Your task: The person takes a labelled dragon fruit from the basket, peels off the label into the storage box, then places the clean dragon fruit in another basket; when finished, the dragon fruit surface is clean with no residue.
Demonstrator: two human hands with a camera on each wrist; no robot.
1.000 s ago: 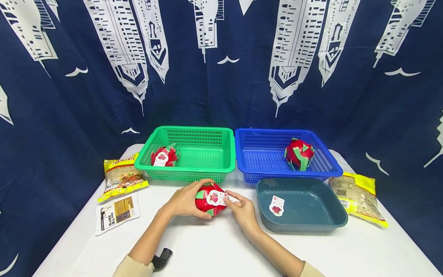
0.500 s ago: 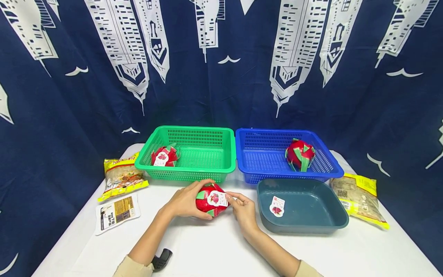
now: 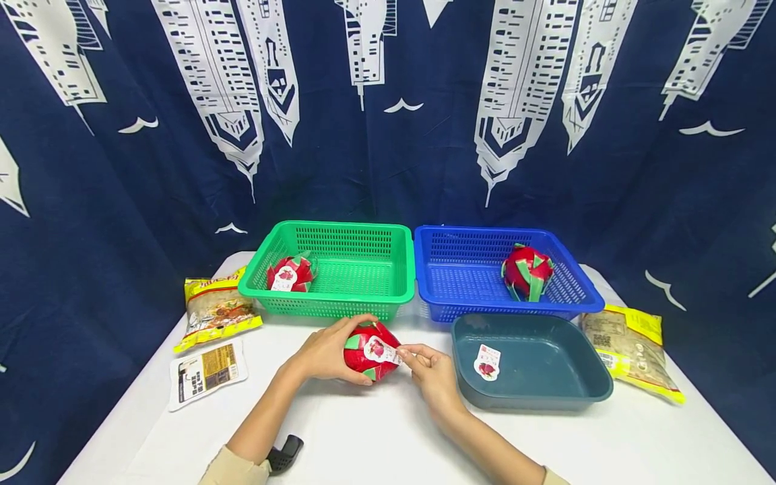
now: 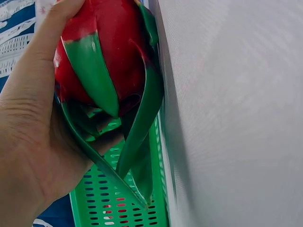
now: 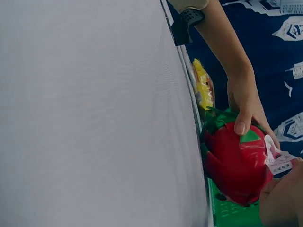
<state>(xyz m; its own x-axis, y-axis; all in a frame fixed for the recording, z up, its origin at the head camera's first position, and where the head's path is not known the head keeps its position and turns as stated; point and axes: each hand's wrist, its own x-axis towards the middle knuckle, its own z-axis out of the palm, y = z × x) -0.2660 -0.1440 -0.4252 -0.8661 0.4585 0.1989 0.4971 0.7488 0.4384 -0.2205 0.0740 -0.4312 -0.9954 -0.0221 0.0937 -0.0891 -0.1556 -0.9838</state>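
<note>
In the head view, my left hand (image 3: 327, 351) grips a red dragon fruit (image 3: 356, 358) with green scales from its left side, low over the white table. A white label (image 3: 377, 349) with a dragon fruit picture lies along its upper right face. My right hand (image 3: 435, 382) pinches the right end of this label between thumb and forefinger. In the right wrist view, the label (image 5: 279, 163) partly stands off the fruit beside my right hand (image 5: 284, 201). Long green leaves (image 4: 137, 123) hang past my left palm in the left wrist view.
Behind are a green basket (image 3: 327, 294) and a blue basket (image 3: 436, 296), each with a dragon fruit inside. A dark teal tub (image 3: 545, 364) holding a loose label (image 3: 487, 362) stands right. Yellow bags (image 3: 218, 310) and a white packet (image 3: 206, 374) lie at the sides.
The fingers of my right hand have shifted slightly lower, and the label's right end has tilted down with them. My left hand and the fruit stay almost still.
</note>
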